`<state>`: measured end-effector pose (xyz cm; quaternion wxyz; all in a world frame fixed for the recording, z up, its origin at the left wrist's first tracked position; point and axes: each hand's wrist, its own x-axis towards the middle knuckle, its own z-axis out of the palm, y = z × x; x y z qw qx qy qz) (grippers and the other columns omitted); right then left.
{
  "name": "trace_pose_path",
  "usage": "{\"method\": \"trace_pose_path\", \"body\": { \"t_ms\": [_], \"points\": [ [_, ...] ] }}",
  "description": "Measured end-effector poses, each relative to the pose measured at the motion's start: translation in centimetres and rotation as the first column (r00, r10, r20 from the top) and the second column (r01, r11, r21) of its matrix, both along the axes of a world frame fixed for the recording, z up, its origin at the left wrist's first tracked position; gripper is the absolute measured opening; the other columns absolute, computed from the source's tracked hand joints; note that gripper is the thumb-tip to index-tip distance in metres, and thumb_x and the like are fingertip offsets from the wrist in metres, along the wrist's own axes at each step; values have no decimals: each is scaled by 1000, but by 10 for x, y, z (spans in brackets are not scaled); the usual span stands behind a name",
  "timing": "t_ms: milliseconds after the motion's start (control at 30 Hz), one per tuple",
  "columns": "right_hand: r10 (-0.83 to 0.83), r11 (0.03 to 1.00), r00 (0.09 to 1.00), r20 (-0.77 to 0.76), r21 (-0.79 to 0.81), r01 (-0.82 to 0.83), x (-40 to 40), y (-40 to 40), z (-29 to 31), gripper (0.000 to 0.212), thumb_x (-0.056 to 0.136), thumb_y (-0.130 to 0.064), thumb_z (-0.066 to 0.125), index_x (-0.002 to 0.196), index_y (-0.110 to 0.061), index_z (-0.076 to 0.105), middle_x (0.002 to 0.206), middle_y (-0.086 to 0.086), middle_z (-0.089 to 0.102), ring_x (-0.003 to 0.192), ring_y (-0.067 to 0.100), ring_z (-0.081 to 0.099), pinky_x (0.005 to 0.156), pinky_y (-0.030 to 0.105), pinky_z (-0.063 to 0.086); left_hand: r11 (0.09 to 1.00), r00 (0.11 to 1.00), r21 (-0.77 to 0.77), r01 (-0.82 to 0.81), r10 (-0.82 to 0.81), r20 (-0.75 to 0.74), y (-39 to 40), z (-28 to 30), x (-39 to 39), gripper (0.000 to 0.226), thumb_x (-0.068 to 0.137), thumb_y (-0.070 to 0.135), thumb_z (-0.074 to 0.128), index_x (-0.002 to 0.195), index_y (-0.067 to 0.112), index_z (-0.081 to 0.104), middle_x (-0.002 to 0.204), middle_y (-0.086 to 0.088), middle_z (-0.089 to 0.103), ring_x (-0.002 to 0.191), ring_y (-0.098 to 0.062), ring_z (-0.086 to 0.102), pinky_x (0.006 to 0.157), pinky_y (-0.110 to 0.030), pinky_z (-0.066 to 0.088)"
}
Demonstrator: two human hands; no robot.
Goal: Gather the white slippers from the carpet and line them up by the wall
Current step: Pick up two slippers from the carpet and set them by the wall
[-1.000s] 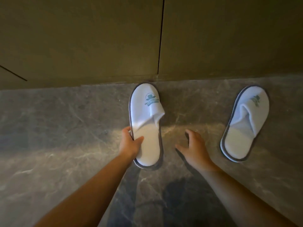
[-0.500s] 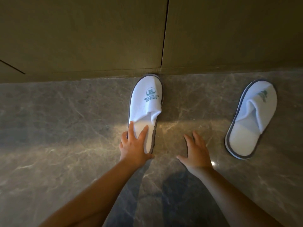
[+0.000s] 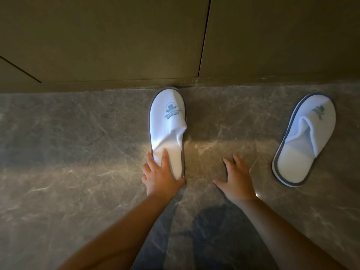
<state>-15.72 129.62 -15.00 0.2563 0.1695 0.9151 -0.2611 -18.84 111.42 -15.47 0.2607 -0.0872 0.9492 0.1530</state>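
A white slipper with a grey rim and a green logo (image 3: pixel 167 121) lies on the marble floor, its toe touching the base of the wall (image 3: pixel 116 45). My left hand (image 3: pixel 161 176) rests flat on its heel, fingers spread, pressing rather than gripping. A second white slipper (image 3: pixel 303 141) lies to the right, tilted, with its toe a short way off the wall. My right hand (image 3: pixel 236 179) is open on the bare floor between the two slippers, holding nothing.
The floor (image 3: pixel 68 152) is grey veined marble with a bright strip of light across it. The wall is made of olive panels with a vertical seam (image 3: pixel 204 39) above the first slipper. My shadow falls on the floor near my arms.
My left hand went from gripping the slipper's side to lying flat on its heel, and the slipper slid forward until its toe met the wall. The right hand stayed on the floor.
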Motion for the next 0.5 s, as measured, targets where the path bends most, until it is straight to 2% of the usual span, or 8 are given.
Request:
{"method": "trace_pose_path", "body": {
  "t_ms": [100,233,333,433,500],
  "points": [
    [-9,1000,1000,-4,-14,9,1,0,0,73,79,-34,62,139,-17,24,154,11,12,142,29,7,116,43,17,999,999,10,-40,40,-7,5,1,-4,97,65,56,64,135,27,3,149,-14,-1,129,-40,17,102,-54,30],
    [-16,999,1000,-8,-47,16,2,3,2,71,80,-32,61,138,-15,25,154,11,16,142,27,9,115,41,18,1000,1000,4,-7,8,-4,3,3,-5,98,66,57,63,135,26,2,148,-13,2,129,-39,19,102,-53,30],
    [-60,996,997,-38,-73,58,6,9,7,67,80,-28,62,136,-13,29,148,13,28,138,27,20,112,39,24,1000,999,2,32,-32,-10,0,3,-6,99,66,59,62,136,25,0,150,-11,-1,132,-38,16,104,-54,27],
    [-180,981,968,-178,42,190,9,22,15,63,78,-26,64,132,-12,36,141,15,39,132,29,32,109,44,32,992,992,27,124,-123,-41,-3,1,-6,101,66,60,61,137,28,-2,152,-8,-8,137,-36,5,109,-56,19],
    [-270,932,930,-250,174,318,11,38,19,66,77,-29,66,132,-12,35,144,17,34,134,31,29,109,47,28,987,986,49,156,-153,-60,-4,0,-8,98,65,57,63,137,32,1,152,-6,-9,138,-35,-1,109,-57,16]
  ]
}}
